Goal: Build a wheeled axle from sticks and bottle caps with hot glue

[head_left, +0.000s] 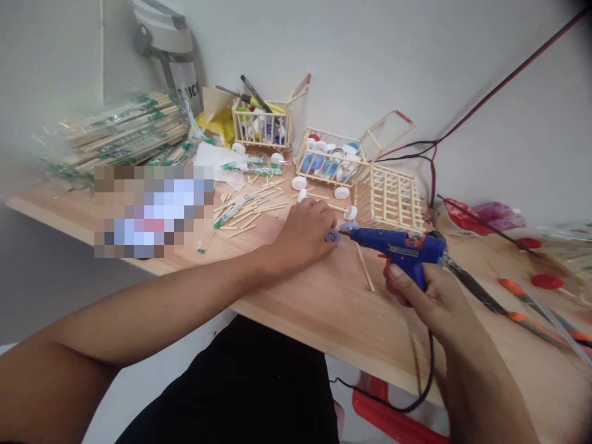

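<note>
Forearms (176, 303) cross table edge (287, 327); glue gun (386, 242) nr cap (332, 235).

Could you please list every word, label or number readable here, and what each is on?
"UC": dark letters on the white-and-grey bottle; neighbouring letters unclear.
Small label on the blue plastic glue gun: too small to read.
Green print on the clear plastic wrappers: too blurred to read.

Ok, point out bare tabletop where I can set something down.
One patch of tabletop lies between the left hand, right hand and near edge; another between the right wrist and orange-handled tool. It's crowded beyond the left hand: cut sticks, stick carts.
</note>
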Tool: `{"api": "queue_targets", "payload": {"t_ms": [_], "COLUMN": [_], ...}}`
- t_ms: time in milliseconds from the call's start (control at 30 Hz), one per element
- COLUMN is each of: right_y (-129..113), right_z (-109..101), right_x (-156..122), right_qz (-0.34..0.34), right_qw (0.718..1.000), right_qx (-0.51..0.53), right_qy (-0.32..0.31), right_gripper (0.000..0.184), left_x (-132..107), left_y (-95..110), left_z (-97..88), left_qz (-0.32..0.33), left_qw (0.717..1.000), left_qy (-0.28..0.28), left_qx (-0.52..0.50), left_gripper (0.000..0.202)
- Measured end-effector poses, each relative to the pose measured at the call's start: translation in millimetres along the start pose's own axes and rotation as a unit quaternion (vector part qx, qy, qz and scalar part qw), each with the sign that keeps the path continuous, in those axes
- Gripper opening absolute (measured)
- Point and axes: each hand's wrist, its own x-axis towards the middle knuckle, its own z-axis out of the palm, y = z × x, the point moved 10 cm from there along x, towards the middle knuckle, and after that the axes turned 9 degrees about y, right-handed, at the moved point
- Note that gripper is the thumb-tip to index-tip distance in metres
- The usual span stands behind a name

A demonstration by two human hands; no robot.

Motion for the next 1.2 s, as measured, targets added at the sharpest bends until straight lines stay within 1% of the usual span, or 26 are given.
{"api": "queue_targets", "payload": {"t_ms": [67,133,200,267,367,500,633,800,867,967,1033,1200], "right_y": [0.8,-3.0,-10.5,-16.5,-17.3,-8.7,0.9,4.6,6.2,6.2,5.5,5.8], "right_z": [0.6,-2.7,-6.9,-9.7,-13.6,-17.8,-12.3,-1.5,2.0,3.4,2.5,4.8], "right_x": [0.8,1.9,1.9,1.1,0.6,2.2,4.0,4.0,3.5,3.8,4.6,5.3], "right_qz": [0.002,-0.010,-0.031,-0.042,-0.034,-0.009,0.024,0.036,0.039,0.035,0.032,0.040], "right_qw": [1.000,1.000,0.998,0.997,0.997,0.997,0.998,0.999,0.999,0.999,0.999,0.999], "right_qx": [0.003,-0.013,-0.023,-0.021,-0.013,0.007,0.005,-0.004,-0.005,-0.006,-0.010,0.001], "right_qy": [0.000,0.021,0.045,0.060,0.070,0.071,0.050,0.035,0.030,0.033,0.039,0.023], "right_gripper": [0.043,0.044,0.042,0.040,0.038,0.044,0.045,0.041,0.041,0.044,0.046,0.048], "left_x": [-0.4,-0.9,-1.0,-0.5,0.5,2.1,2.4,0.7,0.3,0.4,0.6,0.8], "left_y": [-2.2,-3.0,-3.0,-3.4,-4.3,-3.5,-7.1,-7.0,-6.3,-4.7,-5.1,-7.0], "left_z": [0.9,1.2,-0.7,-3.9,-7.1,-8.6,-8.6,-7.1,-6.9,-4.6,-2.1,2.6], "left_qz": [-0.013,-0.017,-0.017,-0.020,-0.034,-0.039,-0.044,-0.018,-0.012,-0.006,-0.007,-0.015], "left_qw": [1.000,1.000,1.000,1.000,0.999,0.999,0.998,0.999,0.999,0.999,0.999,0.999], "left_qy": [-0.014,-0.026,-0.025,-0.017,-0.013,-0.023,-0.023,-0.018,-0.022,-0.041,-0.051,-0.046], "left_qx": [0.001,0.000,-0.006,-0.016,-0.029,-0.031,-0.033,-0.031,-0.020,-0.001,0.006,0.007], "left_gripper": [0.018,0.028,0.035,0.037,0.041,0.044,0.043,0.040,0.036,0.027,0.025,0.024]}}
